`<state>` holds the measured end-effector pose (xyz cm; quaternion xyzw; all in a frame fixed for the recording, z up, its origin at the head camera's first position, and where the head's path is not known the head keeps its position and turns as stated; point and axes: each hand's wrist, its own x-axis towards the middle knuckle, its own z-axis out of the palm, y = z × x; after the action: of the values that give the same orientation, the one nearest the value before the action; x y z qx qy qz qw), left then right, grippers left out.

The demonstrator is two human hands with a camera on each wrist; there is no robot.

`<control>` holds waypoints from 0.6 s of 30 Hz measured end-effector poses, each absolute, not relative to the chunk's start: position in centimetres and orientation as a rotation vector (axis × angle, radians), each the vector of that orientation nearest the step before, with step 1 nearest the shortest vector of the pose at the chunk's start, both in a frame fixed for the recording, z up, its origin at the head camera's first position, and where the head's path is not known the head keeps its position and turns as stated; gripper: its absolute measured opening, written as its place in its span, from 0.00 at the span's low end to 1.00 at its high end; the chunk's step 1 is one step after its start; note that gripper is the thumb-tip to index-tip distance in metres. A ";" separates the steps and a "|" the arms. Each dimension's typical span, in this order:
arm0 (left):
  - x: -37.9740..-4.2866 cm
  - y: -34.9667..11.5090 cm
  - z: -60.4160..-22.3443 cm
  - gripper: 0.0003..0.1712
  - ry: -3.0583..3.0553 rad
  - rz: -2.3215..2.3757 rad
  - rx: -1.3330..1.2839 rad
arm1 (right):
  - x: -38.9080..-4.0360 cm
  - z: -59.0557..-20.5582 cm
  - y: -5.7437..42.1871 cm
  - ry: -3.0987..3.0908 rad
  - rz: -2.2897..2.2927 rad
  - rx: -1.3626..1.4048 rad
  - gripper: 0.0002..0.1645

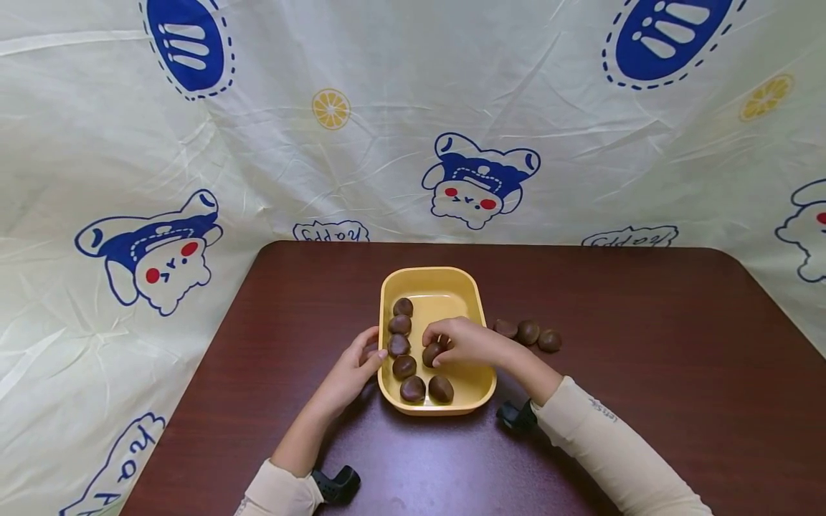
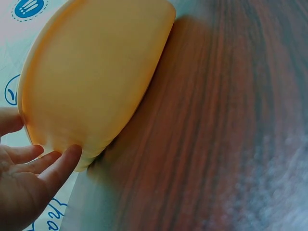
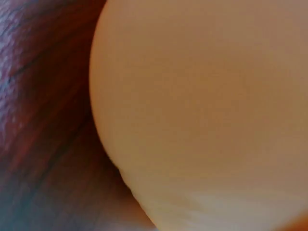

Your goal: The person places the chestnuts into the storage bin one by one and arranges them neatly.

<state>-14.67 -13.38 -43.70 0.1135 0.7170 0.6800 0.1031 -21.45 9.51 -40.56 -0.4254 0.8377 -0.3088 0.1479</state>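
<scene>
A yellow tray point(image 1: 442, 287) with rounded corners sits on the table, several brown chestnuts point(image 1: 399, 345) lined up along its left side. One more chestnut point(image 1: 441, 389) lies by the near end of that line. My left hand point(image 1: 348, 373) holds the tray's left rim, thumb at the edge; in the left wrist view its fingertips point(image 2: 72, 153) press the outer wall point(image 2: 96, 72). Inside the tray, my right hand point(image 1: 470, 342) pinches a chestnut point(image 1: 432, 355) between thumb and fingers, low over the bottom. The right wrist view is filled by the tray's outer wall point(image 3: 202, 106).
Three chestnuts point(image 1: 528, 332) lie in a row on the table just right of the tray, beyond my right forearm. The dark wooden table point(image 1: 645, 373) extends to both sides. A white printed cloth point(image 1: 387, 172) hangs behind it.
</scene>
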 end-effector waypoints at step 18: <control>-14.8 -13.4 -43.8 0.27 2.088 2.027 0.340 | -21.4 -40.9 9.0 2.364 -0.825 -1.200 0.12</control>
<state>-14.76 -13.45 -43.84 0.1153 0.7087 0.6880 0.1058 -21.40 8.97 -40.95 -0.4249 0.8374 -0.2921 0.1814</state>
